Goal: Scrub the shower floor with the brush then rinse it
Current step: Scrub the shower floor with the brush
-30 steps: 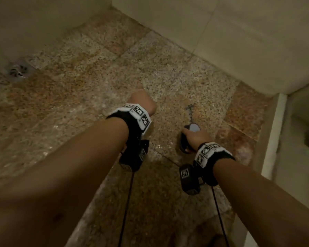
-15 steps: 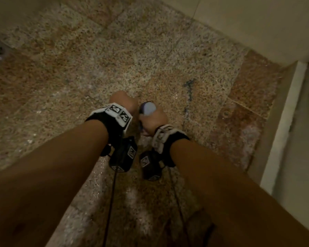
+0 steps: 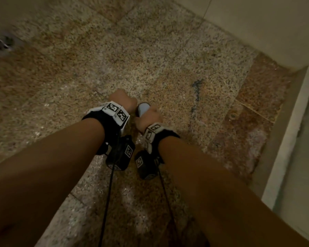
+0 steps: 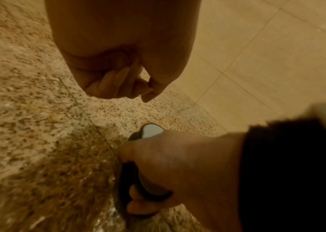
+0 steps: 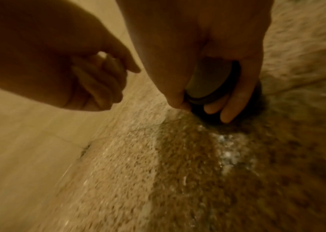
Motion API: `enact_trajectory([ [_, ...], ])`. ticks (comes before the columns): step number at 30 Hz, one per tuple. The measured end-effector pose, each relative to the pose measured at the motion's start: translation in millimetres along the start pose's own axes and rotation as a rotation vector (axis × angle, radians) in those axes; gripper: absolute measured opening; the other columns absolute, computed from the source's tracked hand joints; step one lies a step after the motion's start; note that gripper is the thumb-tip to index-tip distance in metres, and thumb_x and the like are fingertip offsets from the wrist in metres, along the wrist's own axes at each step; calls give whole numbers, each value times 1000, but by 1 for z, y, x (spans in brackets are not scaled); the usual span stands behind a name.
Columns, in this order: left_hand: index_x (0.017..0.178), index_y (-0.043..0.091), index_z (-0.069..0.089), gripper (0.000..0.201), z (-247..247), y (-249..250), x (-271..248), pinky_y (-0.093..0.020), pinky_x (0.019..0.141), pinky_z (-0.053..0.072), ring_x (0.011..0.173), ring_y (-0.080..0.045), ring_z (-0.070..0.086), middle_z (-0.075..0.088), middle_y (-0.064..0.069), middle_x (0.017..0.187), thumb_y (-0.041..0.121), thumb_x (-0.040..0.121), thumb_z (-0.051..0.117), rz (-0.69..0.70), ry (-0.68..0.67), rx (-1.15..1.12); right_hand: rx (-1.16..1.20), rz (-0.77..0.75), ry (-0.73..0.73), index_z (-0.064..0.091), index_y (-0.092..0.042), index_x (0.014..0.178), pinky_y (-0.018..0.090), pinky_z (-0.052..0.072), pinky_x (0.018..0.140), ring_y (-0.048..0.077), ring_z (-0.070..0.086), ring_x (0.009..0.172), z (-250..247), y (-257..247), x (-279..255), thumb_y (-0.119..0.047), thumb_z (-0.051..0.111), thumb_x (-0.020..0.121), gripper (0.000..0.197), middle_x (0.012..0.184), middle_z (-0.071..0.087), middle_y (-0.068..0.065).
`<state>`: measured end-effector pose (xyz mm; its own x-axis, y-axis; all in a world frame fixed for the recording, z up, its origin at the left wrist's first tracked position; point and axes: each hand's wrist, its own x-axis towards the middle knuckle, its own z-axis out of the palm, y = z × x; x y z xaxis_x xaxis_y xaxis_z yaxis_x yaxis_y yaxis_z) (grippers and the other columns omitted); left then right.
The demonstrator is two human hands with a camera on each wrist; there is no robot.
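Since a second ago the right hand (image 3: pixel 148 118) had dragged the dark round scrub brush with the pale blue-grey cap (image 3: pixel 142 110) from right of centre in the head view to dead centre, ending just beside the left hand (image 3: pixel 122 100). The camera had tilted too: the floor drain (image 3: pixel 3 44) now sat at the upper left edge.

Grip state: right hand clamped over the top of the brush, fingers (image 5: pixel 228 108) curled down one side, thumb on the other (clear in the right wrist view). Left hand was balled into a loose fist holding nothing, hovering above the floor.

Handling, my read: the brush is a small rigid puck, light, probably slick when wet. The palm-over-cap hold with fingers wrapping the rim looks right for pressing down; no handle visible.

Position: the brush body sat directly under the right palm, its cap poking out ahead of the knuckles, dark base (image 5: pixel 207 114) down on the speckled brown granite shower floor (image 3: pixel 168 56). Wet, glistening patches showed toward the lower frame, behind the brush. Beige tiled wall (image 3: pixel 257 24) at upper right, pale threshold strip (image 3: pixel 292 131) along the right edge.

Scrubbing appeared mid-way; rinse not yet begun.
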<state>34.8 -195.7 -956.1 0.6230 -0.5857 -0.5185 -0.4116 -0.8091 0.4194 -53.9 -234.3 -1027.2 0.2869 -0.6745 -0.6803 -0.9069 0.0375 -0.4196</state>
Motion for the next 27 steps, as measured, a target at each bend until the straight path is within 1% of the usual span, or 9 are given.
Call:
enact_trajectory([
  [3,56,12,23,47,-8,-4,-1,-25,46,16,47,-18,18,22,-5,54,20,93,50,-1,28,-9,-133,-128,-113,14,-9,151,34,43,71,33,56,106,-22,9,6,-48,65,87,90,134,50,13],
  [5,57,12,25,45,-12,-9,-3,-25,45,17,47,-18,21,24,-5,54,22,93,50,-8,41,-2,-234,-255,-131,29,-17,145,35,43,74,29,56,104,-54,24,2,-45,70,83,79,131,52,9],
  [8,58,13,25,45,-15,-21,-4,-25,46,17,47,-17,22,23,-3,54,24,94,49,-8,54,-7,-686,-474,-309,46,-24,128,32,43,81,25,56,105,-82,35,-6,-41,78,76,64,121,57,4],
  [10,57,13,23,47,-16,-27,-4,-25,47,16,47,-17,21,21,-3,54,25,93,50,4,60,-13,-998,-527,-475,48,-23,122,37,47,86,25,55,103,-76,37,-7,-44,78,76,58,116,57,3],
  [12,56,13,22,47,-16,-32,-5,-24,47,16,47,-17,20,20,-4,54,24,92,51,5,47,-17,-1033,-622,-523,48,-24,118,42,48,87,26,55,100,-57,37,-2,-44,78,75,56,112,58,4],
  [17,55,13,24,46,-18,-46,-4,-25,46,16,46,-18,20,23,-4,52,21,91,51,-34,42,-26,-725,-774,-285,44,-20,132,37,43,84,28,53,108,-12,-4,14,-40,78,77,68,120,57,9],
  [20,54,11,28,46,-24,-52,-2,-26,45,17,47,-17,21,27,-6,52,21,92,52,-70,69,20,-609,-722,-148,38,-26,139,43,48,86,32,53,109,15,-26,14,-38,80,75,77,121,58,9],
  [23,54,11,30,47,-27,-57,-2,-27,45,17,48,-18,23,28,-6,52,24,93,52,-70,104,10,-340,-690,-32,42,-22,133,38,49,79,27,58,103,12,-29,3,-38,76,79,66,115,60,5],
  [27,56,11,25,47,-31,-67,1,-27,48,15,48,-18,21,23,-5,53,25,94,48,-52,136,-142,-102,-309,268,44,-13,133,26,38,72,22,51,91,-55,18,11,-40,57,90,53,112,52,3],
])
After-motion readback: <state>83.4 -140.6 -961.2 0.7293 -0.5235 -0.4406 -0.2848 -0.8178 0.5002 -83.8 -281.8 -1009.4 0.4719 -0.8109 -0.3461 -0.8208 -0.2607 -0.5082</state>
